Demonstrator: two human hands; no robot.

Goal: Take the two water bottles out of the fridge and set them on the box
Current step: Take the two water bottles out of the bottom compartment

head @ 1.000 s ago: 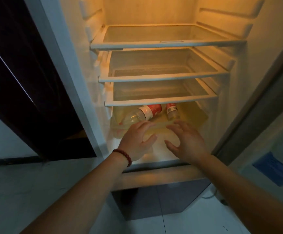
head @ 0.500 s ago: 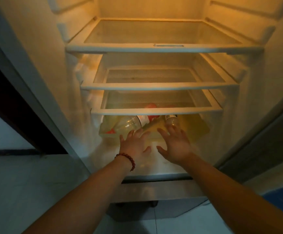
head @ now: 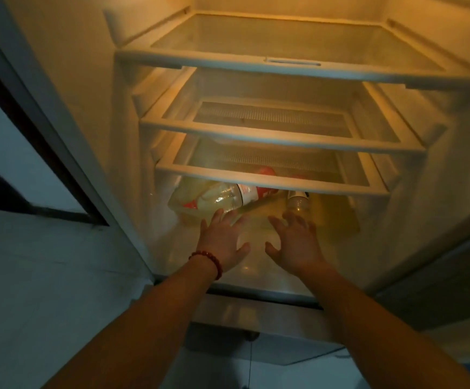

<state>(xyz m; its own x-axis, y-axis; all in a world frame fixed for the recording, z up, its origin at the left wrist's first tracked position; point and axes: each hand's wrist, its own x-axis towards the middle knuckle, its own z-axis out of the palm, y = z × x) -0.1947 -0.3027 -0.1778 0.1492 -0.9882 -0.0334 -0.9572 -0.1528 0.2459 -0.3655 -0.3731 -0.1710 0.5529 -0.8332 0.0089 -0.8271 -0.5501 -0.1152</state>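
the fridge [head: 68, 113] stands open, lit yellow inside, with three shelves [head: 281, 137] stacked above the bottom compartment. two bottles lie on their sides at the bottom, under the lowest shelf. the left bottle [head: 222, 196] is clear with a red and white label, angled with its base toward the left front; its upper part runs back under the shelf. the right bottle [head: 298, 202] shows only a short clear part and a bit of label just beyond the shelf edge; the rest is hidden. both arms reach into the bottom compartment. the left hand [head: 224, 242] is spread wide, palm down, its fingertips at or just short of the left bottle; contact cannot be told. a red bead bracelet [head: 210, 261] sits on that wrist. the right hand [head: 295, 242] is also wide open, fingers splayed, just in front of the right bottle and holding nothing. the two hands are near each other, thumbs turned inward. the box is not in view.
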